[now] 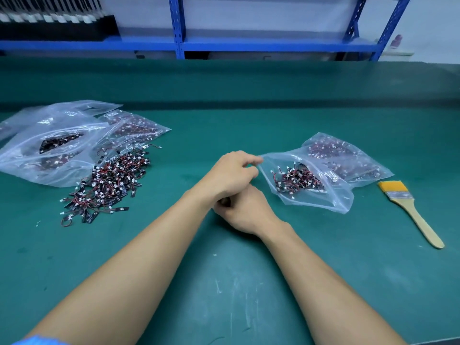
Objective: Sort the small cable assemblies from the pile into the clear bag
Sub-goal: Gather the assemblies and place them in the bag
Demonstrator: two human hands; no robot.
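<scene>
Cable assemblies [107,183], wiry tangle; crinkly clear bag [331,197]

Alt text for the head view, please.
The left hand pinches the mouth of a clear bag part-filled with cable assemblies, crossing over the curled right hand. The loose pile lies left on the green table; a brush lies right.

No legible text; white marks on cable assemblies [107,185] perhaps print.
</scene>
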